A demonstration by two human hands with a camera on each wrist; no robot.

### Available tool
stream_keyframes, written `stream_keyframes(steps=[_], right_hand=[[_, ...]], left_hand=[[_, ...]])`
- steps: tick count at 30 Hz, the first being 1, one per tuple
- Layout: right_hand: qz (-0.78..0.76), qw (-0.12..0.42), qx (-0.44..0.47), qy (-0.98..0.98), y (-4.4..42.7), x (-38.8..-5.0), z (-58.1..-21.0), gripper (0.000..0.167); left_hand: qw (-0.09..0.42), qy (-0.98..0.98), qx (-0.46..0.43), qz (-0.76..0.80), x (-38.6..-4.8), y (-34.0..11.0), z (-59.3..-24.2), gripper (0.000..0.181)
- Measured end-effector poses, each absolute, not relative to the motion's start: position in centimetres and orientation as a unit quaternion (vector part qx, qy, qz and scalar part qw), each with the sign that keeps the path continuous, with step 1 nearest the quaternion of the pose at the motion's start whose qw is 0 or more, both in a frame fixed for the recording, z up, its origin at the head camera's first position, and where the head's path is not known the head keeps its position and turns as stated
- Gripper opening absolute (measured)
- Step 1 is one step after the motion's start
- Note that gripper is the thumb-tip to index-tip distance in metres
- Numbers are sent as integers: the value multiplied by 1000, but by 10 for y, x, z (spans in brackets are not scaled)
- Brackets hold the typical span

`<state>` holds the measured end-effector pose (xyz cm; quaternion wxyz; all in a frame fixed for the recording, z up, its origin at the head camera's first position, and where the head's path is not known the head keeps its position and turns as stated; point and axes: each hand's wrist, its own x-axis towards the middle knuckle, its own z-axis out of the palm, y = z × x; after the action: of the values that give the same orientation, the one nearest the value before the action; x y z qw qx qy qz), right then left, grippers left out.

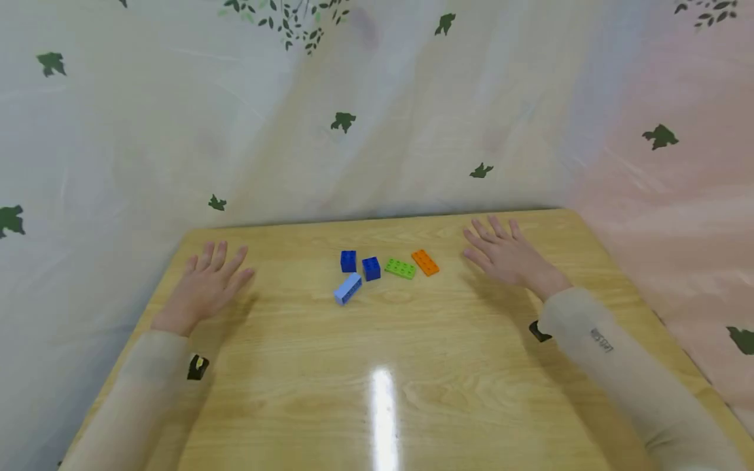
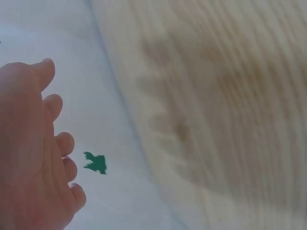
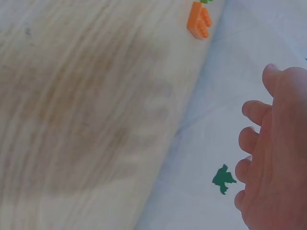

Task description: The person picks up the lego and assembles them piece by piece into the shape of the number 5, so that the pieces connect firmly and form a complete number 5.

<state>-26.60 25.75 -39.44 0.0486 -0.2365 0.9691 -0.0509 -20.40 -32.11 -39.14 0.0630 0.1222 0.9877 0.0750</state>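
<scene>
Both hands hover over a wooden table with fingers spread, holding nothing. The left hand [image 1: 203, 288] is at the table's left side, its shadow falling beside it; in the left wrist view the palm [image 2: 29, 158] shows bare. On the right, the right hand [image 1: 509, 256] is nearest an orange building brick [image 1: 425, 262], which also appears in the right wrist view [image 3: 198, 21]. A lime green brick [image 1: 400, 268] lies left of the orange one. Further left are two dark blue bricks [image 1: 349, 261] and a light blue brick [image 1: 348, 288] lying on its side.
The wooden table [image 1: 306, 373] has rounded far corners and a bright light reflection near its front. Behind it hangs a pale cloth [image 1: 400, 131] printed with green birds and leaves. Each wrist carries a small dark device [image 1: 197, 367].
</scene>
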Motion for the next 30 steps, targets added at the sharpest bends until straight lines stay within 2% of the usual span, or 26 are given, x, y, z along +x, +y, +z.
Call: stream_keyframes(steps=[6, 10, 14, 20, 30], right_hand=[[-48, 56, -270, 960, 251, -275, -381, 69], [-67, 68, -288, 953, 241, -282, -371, 68], [-146, 98, -303, 937, 231, -289, -369, 68], [-271, 151, -311, 898, 215, -298, -386, 75], [-287, 164, -333, 883, 196, -301, -411, 73]], left_hand=[[49, 984, 148, 90, -207, -300, -375, 74], [59, 977, 168, 116, -210, -284, -364, 74], [71, 965, 192, 163, -213, -264, -359, 73], [99, 932, 218, 274, -207, -227, -373, 70], [153, 863, 276, 394, -179, -163, -400, 68]])
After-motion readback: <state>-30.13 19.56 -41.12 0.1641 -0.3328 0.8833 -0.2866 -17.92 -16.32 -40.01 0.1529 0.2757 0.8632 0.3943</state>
